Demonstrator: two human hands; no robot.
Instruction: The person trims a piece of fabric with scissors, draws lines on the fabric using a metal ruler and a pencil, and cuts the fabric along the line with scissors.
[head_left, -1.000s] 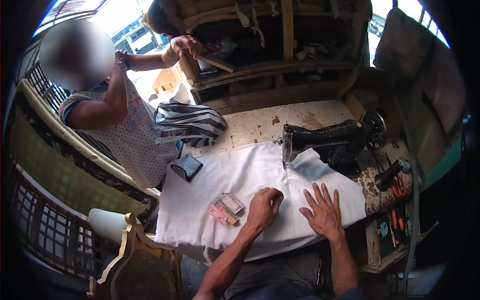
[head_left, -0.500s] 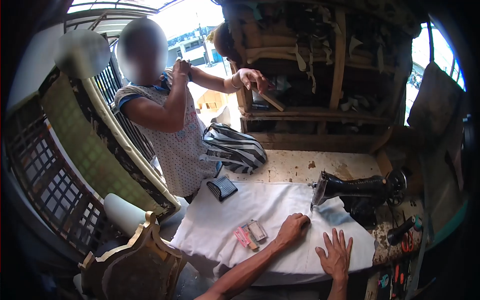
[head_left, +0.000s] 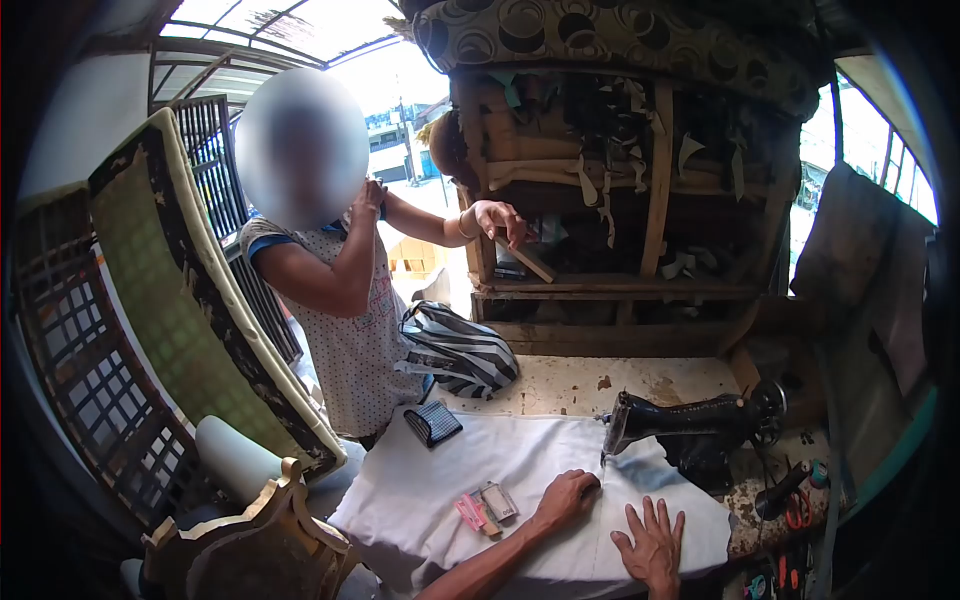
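Note:
White cloth (head_left: 400, 500) is spread over the table and runs under the needle of a black sewing machine (head_left: 680, 418). My left hand (head_left: 568, 498) rests on the cloth just left of the needle, its fingers curled; whatever they hold, if anything, is hidden. To the right, my right hand (head_left: 652, 545) lies flat on the cloth with its fingers spread. Folded banknotes (head_left: 484, 508) sit on the cloth left of my left hand. Near the far left edge of the cloth is a checked wallet (head_left: 433, 424).
Across the table stands a person (head_left: 345, 320), one arm reaching toward the wooden shelf (head_left: 620, 287). A striped bag (head_left: 460, 350) lies beside them. Scissors (head_left: 798, 508) are at the right edge, a carved chair frame (head_left: 250, 530) at lower left.
The view has tilted up and shifted left, so the table and both hands appear lower. My hands keep nearly the same places on the cloth.

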